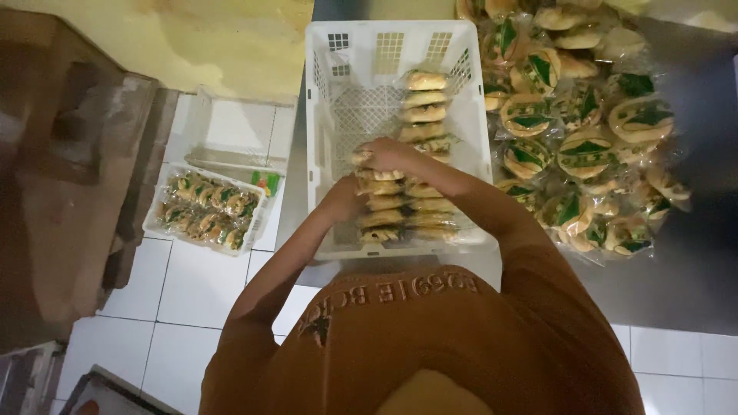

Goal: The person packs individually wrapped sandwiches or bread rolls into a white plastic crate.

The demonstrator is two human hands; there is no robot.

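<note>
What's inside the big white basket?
Inside the white basket stand rows of wrapped pastries. Both hands, left hand and right hand, cover some of them, so the pastries underneath cannot be seen.

i look down on a floor of white square tiles (pixel 196 296) with dark grout lines, running from the near left to the near right. a dark metal table top (pixel 692 277) fills the right side, dull and only faintly lit. at the far left the wall (pixel 192 38) is yellow and patchy. a brown wooden piece of furniture (pixel 61 177) stands along the left edge, worn and scuffed. the light is dim and warm, brightest at the far middle.
</note>
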